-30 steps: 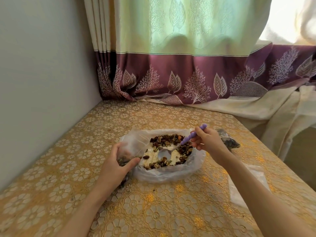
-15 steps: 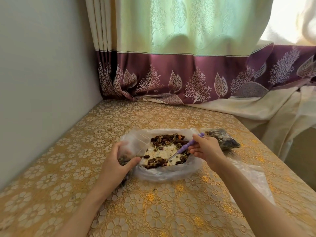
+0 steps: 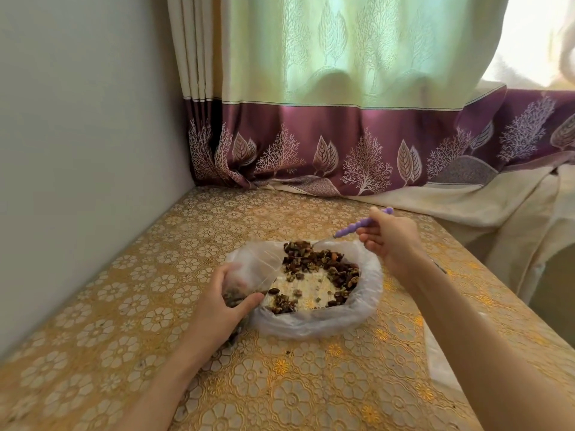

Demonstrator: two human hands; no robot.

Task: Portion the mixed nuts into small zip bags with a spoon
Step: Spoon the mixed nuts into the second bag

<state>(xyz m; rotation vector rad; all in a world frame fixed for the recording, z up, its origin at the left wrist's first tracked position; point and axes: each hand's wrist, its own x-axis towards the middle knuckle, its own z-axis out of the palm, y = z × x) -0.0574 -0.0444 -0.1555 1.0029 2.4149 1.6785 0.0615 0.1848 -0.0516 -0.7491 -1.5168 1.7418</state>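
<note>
Raised: ribbed purple spoon (image 3: 362, 227), right hand (image 3: 390, 241).

a table (image 3: 140, 306) with a gold floral cloth stands in a corner, a grey wall (image 3: 77, 119) on the left and a green-and-purple curtain (image 3: 342, 88) behind. on it lies a big bag (image 3: 326, 321), its mouth open upward, with nuts (image 3: 320, 262) spread mostly along its far and right sides. the left hand (image 3: 224, 303) grips a small bag (image 3: 249, 272) at the big bag's left edge; some nuts show inside it. the right hand (image 3: 392, 241) pinches a spoon (image 3: 357, 227) by its purple handle above the far right rim; the bowl is hard to make out. clear plastic (image 3: 435, 359) lies under the right forearm.
</note>
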